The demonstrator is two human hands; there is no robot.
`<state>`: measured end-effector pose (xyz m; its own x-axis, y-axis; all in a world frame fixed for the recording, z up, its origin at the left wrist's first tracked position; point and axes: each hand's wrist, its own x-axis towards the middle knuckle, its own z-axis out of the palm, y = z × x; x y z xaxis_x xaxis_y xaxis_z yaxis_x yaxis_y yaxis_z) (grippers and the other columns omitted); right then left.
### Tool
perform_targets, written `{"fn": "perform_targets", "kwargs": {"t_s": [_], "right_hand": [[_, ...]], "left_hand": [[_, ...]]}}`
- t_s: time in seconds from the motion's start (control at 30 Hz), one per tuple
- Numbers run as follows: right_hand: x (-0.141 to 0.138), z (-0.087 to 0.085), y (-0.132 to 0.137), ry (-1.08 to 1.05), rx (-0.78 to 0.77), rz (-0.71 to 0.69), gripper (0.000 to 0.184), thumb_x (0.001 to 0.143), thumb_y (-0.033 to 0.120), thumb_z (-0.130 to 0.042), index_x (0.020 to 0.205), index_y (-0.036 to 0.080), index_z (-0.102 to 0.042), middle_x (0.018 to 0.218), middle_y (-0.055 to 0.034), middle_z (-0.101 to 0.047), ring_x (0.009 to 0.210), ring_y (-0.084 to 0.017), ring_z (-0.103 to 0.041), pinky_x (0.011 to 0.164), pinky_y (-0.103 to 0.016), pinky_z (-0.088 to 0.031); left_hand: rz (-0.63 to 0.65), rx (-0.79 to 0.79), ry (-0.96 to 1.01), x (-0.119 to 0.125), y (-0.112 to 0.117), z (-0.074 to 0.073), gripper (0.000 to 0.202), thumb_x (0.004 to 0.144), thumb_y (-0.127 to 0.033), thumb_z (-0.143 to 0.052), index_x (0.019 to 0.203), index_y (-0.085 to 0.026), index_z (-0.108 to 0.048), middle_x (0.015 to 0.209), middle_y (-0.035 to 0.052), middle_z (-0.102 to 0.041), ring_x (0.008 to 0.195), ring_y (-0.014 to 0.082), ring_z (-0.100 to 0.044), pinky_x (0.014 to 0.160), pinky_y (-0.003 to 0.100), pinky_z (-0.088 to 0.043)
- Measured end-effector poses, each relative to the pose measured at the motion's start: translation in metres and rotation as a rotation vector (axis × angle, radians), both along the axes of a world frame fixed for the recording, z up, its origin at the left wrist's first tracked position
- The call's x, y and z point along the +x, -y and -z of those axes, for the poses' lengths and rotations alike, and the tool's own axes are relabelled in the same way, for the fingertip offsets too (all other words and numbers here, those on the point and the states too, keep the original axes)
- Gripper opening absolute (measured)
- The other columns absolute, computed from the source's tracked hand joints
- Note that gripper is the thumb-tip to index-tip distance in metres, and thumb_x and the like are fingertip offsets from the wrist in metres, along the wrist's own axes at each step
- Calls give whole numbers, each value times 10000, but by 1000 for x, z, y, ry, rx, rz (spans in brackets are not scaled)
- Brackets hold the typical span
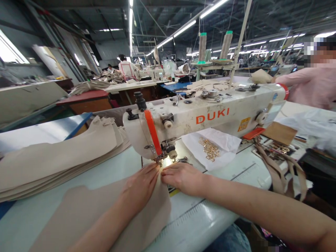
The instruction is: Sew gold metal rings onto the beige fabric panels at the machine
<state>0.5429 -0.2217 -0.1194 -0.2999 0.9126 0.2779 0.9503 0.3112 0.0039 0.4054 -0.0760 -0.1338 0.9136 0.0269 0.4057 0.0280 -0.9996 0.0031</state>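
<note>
A beige fabric piece (pixel 91 199) lies on the sewing machine's bed, its far edge under the presser foot (pixel 160 162). My left hand (pixel 140 183) rests flat on this fabric, fingers stretched toward the needle area. Just right of the foot, my right hand (pixel 181 178) is closed at the fabric's edge, its fingers pressed together; their tips are partly hidden. The white sewing machine (pixel 181 115) has an orange stripe and the letters DUKI. Its lamp lights the spot between my hands.
Left of the machine lies a stack of cut beige fabric (pixel 60 157). Gold metal rings (pixel 210 148) sit on a white sheet (pixel 228 141) behind my right hand. Fabric straps (pixel 283 168) hang at the right. Thread cones (pixel 202 47) stand behind; a co-worker (pixel 312 84) is at right.
</note>
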Motion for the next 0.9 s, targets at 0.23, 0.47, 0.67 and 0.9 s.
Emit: {"fn": "perform_targets", "kwargs": {"t_s": [0.23, 0.47, 0.67, 0.9], "right_hand": [[1, 3, -3, 2, 15, 5, 153, 928, 131, -452, 876, 124, -596, 1006, -68, -647, 997, -159, -561, 935, -260, -388], [0, 2, -1, -25, 3, -1, 160, 933, 157, -456, 877, 127, -603, 992, -74, -654, 996, -169, -567, 933, -269, -404], [1, 3, -1, -57, 15, 15, 154, 928, 146, -456, 899, 134, -607, 1034, -91, -646, 1042, -172, -559, 932, -287, -415], [-5, 2, 3, -31, 19, -68, 186, 946, 171, -435, 917, 133, -614, 991, -72, -655, 1016, -156, -567, 939, -273, -418]], "left_hand": [[-8, -24, 9, 2, -1, 2, 352, 911, -248, -339, 1018, -133, -653, 1063, 119, -691, 997, 240, -633, 885, 399, -521], [-37, -9, -12, 0, 5, -3, 432, 933, -293, -266, 1032, -113, -646, 1053, 135, -689, 994, 244, -634, 883, 402, -521], [-66, -60, -19, 4, 6, -4, 401, 927, -299, -288, 1038, -140, -640, 1063, 113, -688, 1007, 232, -627, 901, 401, -511], [-99, -67, 26, -13, 14, -2, 350, 915, -262, -331, 1031, -143, -639, 1065, 110, -688, 984, 216, -644, 883, 368, -530]]}}
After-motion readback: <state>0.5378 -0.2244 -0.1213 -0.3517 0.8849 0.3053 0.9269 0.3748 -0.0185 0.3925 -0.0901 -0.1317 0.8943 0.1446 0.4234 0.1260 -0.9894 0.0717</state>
